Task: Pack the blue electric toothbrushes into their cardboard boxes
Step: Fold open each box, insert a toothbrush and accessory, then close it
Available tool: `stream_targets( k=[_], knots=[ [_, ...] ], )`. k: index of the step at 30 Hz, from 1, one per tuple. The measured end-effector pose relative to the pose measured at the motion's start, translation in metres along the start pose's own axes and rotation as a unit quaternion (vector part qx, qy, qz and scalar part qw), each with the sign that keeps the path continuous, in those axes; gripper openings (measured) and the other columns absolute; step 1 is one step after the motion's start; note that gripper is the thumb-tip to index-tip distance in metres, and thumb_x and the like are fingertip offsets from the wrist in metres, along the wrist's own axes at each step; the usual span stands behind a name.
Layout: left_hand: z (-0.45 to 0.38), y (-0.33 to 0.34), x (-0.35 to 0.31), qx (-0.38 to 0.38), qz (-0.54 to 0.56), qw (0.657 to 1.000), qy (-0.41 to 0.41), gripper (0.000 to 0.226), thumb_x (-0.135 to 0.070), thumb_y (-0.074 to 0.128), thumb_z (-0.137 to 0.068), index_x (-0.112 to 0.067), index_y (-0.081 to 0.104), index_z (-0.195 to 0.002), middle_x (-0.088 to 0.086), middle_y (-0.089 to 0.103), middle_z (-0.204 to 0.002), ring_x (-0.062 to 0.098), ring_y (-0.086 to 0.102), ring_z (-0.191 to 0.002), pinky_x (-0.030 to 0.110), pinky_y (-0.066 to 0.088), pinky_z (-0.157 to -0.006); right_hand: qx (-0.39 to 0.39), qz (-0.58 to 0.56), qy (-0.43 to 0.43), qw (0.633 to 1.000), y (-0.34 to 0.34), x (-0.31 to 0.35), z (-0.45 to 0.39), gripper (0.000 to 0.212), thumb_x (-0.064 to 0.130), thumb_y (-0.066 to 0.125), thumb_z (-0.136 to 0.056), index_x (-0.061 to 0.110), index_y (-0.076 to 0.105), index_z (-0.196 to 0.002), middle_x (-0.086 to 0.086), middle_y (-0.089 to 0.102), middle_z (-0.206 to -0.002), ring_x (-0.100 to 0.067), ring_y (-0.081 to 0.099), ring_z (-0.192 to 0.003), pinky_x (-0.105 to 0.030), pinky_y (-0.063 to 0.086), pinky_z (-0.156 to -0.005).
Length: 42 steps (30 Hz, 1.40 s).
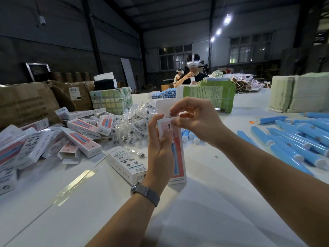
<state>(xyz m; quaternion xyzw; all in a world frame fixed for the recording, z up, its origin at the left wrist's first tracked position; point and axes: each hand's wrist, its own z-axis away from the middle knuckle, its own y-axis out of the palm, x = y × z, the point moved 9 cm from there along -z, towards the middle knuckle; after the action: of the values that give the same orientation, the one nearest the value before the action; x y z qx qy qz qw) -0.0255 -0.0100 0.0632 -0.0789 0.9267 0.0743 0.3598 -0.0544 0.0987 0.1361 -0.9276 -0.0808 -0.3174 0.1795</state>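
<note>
head view: left hand [160, 148] grips box [179, 157]; printing unreadable.

Warehouse packing floor: stacked cartons [300, 91], steel roof.

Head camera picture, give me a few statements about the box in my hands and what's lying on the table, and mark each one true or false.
1. The left hand grips the upright box by its body. True.
2. The right hand pinches the box's top flap. True.
3. The top flap is already tucked shut. False: it stands open above the box.
4. The loose blue toothbrushes lie to the left of the hands. False: they lie to the right, on the white table.
5. A heap of packed boxes lies to the left. True.
</note>
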Motion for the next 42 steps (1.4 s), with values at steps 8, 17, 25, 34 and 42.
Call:
stream_targets(
  k=[8, 17, 25, 34, 42],
  knots=[
    [0.0, 0.005, -0.004, 0.024, 0.022, 0.999, 0.006, 0.026, -0.022, 0.039, -0.1, -0.035, 0.042, -0.123, -0.022, 0.062, -0.092, 0.001, 0.06, -0.077, 0.021, 0.054, -0.068, 0.004, 0.008, -0.003, 1.0, -0.004, 0.005, -0.001, 0.025, -0.006, 0.079, -0.074, 0.015, 0.067, -0.081, -0.005, 0.068, -0.077, -0.018, 0.066, -0.074, -0.033, 0.058, -0.077],
    [-0.001, 0.004, -0.004, 0.022, 0.013, 1.0, 0.006, 0.027, -0.02, 0.038, -0.105, -0.039, 0.041, -0.124, -0.026, 0.063, -0.1, 0.003, 0.065, -0.085, 0.022, 0.056, -0.072, -0.019, -0.023, 0.0, 1.0, -0.005, 0.003, -0.001, 0.067, -0.006, 0.077, -0.077, 0.029, 0.051, -0.128, -0.003, 0.061, -0.118, -0.012, 0.065, -0.099, -0.029, 0.056, -0.078],
    [0.001, 0.004, -0.001, 0.023, 0.019, 1.0, -0.007, 0.04, -0.018, 0.038, -0.107, -0.054, 0.031, -0.125, -0.009, 0.062, -0.1, 0.002, 0.063, -0.08, 0.02, 0.055, -0.071, -0.012, -0.003, 0.013, 1.0, -0.002, -0.001, -0.002, 0.04, -0.011, 0.072, -0.078, 0.025, 0.063, -0.094, 0.008, 0.069, -0.085, -0.01, 0.069, -0.09, -0.036, 0.057, -0.078],
    [0.0, 0.005, -0.001, 0.025, -0.038, 0.999, 0.008, 0.035, -0.025, 0.033, -0.106, -0.05, 0.036, -0.129, -0.021, 0.063, -0.09, 0.004, 0.063, -0.076, 0.026, 0.057, -0.068, 0.022, -0.002, 0.007, 1.0, 0.004, 0.004, -0.002, 0.015, 0.009, 0.078, -0.081, 0.019, 0.067, -0.083, 0.01, 0.067, -0.079, -0.007, 0.064, -0.078, -0.019, 0.048, -0.072],
    [0.0, 0.004, -0.001, 0.017, 0.001, 1.0, -0.001, 0.034, -0.022, 0.036, -0.107, -0.048, 0.041, -0.128, -0.022, 0.063, -0.101, 0.008, 0.067, -0.088, 0.022, 0.055, -0.071, 0.046, 0.039, 0.037, 0.997, 0.01, -0.006, -0.002, 0.023, 0.005, 0.073, -0.085, 0.022, 0.069, -0.101, 0.002, 0.069, -0.097, -0.014, 0.065, -0.091, -0.027, 0.056, -0.081]
  ],
)
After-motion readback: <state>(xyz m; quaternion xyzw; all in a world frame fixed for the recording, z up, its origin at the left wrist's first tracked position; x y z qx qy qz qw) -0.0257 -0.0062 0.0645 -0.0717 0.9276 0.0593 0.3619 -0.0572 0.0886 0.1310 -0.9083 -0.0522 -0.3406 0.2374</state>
